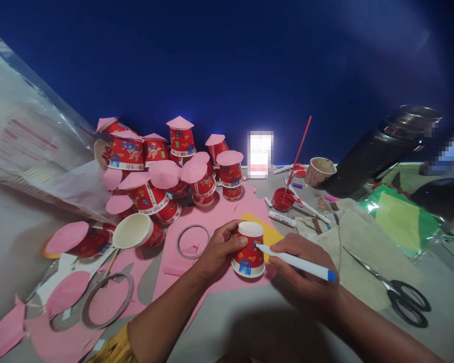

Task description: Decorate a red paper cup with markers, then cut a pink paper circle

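My left hand [224,248] is closed around the side of a red paper cup [251,258], which stands upside down with its pale base on top. Blue marks show on the cup, a larger patch near its lower rim and a small one higher up. Pinched in my right hand [306,275] is a white marker [297,263] with a blue end, its tip touching the cup's side at the upper blue mark. Under and behind the cup lie pink paper [219,277] and a piece of yellow paper [269,233].
Several red cups with pink cone tops [179,136] are piled at the back left, near a plastic bag [34,131]. Grey rings [83,307] and pink scraps lie left. Right are scissors [391,287], cloth [366,247], a red paint pot [283,200] and a black flask [374,151].
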Motion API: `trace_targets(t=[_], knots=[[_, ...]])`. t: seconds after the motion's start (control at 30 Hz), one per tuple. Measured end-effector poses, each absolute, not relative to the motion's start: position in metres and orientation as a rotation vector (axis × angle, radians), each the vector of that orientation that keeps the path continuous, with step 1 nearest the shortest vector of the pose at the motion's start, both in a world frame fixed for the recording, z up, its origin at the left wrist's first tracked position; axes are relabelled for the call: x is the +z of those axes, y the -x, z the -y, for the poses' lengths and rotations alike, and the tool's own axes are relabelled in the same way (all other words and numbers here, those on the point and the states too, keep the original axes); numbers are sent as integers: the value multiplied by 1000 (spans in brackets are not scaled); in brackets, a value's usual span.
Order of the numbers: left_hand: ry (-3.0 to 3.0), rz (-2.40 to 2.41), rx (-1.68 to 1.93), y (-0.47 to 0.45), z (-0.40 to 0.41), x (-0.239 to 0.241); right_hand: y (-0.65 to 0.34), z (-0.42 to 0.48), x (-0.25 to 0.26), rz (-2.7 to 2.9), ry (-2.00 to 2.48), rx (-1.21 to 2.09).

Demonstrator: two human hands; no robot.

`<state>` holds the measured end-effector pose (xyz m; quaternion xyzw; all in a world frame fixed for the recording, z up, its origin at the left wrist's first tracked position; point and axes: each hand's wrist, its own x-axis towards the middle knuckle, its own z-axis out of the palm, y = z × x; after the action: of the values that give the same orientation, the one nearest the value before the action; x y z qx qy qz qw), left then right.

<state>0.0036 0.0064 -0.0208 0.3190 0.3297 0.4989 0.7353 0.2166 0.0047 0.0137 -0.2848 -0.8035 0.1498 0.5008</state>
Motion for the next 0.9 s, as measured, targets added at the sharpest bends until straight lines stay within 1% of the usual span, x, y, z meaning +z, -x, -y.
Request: trace_targets(t=[0.47, 0.9], knots=[[-704, -707, 1080, -4, -7, -17, -218, -5, 16, 1990, 782, 344], [-705, -734, 1083, -2, -8, -16, -219, -5, 18, 1930, 758, 328]])
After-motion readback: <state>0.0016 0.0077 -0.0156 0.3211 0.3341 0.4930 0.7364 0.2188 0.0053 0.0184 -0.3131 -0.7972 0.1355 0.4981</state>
